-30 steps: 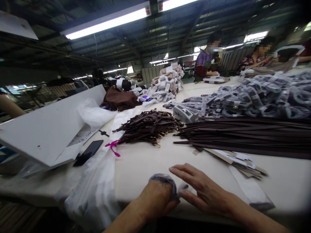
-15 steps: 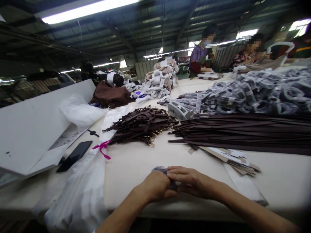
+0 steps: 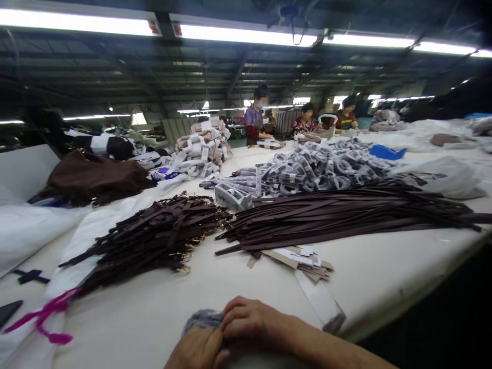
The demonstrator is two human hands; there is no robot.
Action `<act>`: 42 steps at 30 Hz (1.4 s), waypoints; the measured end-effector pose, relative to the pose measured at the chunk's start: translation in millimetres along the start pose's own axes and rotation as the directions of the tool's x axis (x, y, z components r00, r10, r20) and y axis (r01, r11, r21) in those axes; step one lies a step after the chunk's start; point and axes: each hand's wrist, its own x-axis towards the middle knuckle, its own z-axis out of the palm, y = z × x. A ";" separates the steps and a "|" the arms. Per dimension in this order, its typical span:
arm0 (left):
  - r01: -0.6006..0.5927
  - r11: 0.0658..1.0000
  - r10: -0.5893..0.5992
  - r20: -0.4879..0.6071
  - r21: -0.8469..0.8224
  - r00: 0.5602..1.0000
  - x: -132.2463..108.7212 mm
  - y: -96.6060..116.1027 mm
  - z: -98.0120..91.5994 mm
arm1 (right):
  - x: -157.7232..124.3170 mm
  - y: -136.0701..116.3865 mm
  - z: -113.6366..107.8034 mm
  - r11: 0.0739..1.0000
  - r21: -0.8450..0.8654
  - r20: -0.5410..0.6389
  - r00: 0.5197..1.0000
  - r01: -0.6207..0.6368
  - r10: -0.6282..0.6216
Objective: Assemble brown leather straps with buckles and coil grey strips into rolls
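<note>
Close to the table's near edge, my left hand (image 3: 198, 349) is closed around a small coiled strap in greyish wrapping (image 3: 203, 318). My right hand (image 3: 249, 322) presses against its right side with fingers curled together, touching my left hand. Most of the coil is hidden under the fingers. Beyond the hands lies a heap of short dark brown straps with gold-coloured hooks (image 3: 154, 241). To its right stretches a pile of long dark brown straps (image 3: 326, 215). Many similar wrapped coils (image 3: 311, 166) are piled behind those.
A grey tape dispenser (image 3: 233, 198) stands between the strap piles. Cardboard strips (image 3: 302, 260) lie right of centre. A magenta tie (image 3: 46, 315) and a brown bag (image 3: 96, 177) are at left. Co-workers (image 3: 254, 120) are at the far side. The table edge (image 3: 415, 294) runs along the right.
My view has swung right and up, so the hands appear lower and further left. Both hands stay together on the wrapped coil. More of the table's right side shows.
</note>
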 end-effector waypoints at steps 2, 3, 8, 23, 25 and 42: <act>0.023 0.997 -0.030 0.100 0.073 0.994 9.3 5.9 -15.4 | 0.5 -4.9 -3.7 1.000 0.014 0.005 1.000 -0.002 0.002; 0.035 0.994 -0.054 0.189 0.100 0.980 14.0 8.4 -23.9 | 0.6 -7.4 -5.2 1.000 0.023 0.006 1.000 -0.004 0.004; 0.108 0.994 -0.085 0.397 -0.034 0.914 16.4 5.2 -41.8 | 1.3 -12.5 -8.7 0.996 0.086 0.038 0.999 0.005 -0.009; 0.214 0.974 -0.201 0.146 -0.075 0.969 -19.6 10.5 -36.2 | 11.9 -9.4 -13.8 1.000 0.016 0.164 0.986 0.004 -0.006; 0.244 0.961 -0.228 0.126 -0.130 0.965 -20.5 9.2 -33.4 | 16.5 -8.9 -18.5 1.000 0.001 0.224 0.974 0.019 -0.019; 0.566 0.814 -0.507 0.313 -0.132 0.803 -7.1 29.1 -31.8 | 43.4 1.0 -29.3 0.996 0.059 0.397 0.915 0.061 -0.079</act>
